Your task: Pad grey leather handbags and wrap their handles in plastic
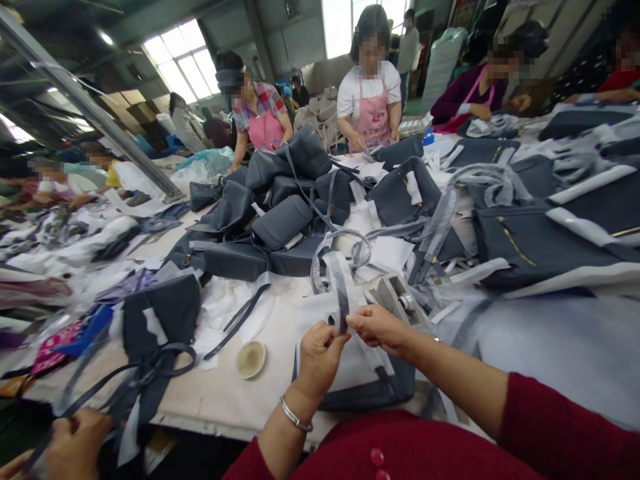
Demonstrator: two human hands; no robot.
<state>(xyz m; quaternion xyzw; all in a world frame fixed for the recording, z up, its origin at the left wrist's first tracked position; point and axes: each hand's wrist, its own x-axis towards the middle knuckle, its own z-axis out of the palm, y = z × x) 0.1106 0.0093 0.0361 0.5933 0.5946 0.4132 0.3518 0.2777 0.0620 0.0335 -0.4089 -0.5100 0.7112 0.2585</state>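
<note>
Grey strap (pixel 341 297) (partly wrapped in pale film) loops up over a dark bag (pixel 370 393) at the near edge of the tabletop (pixel 220 393). The left hand (pixel 317 353), wrist raised, pinches its lower end with closed fingers. The right hand (pixel 380 327) reaches in from the right, fingers pinched on the same end.
</note>
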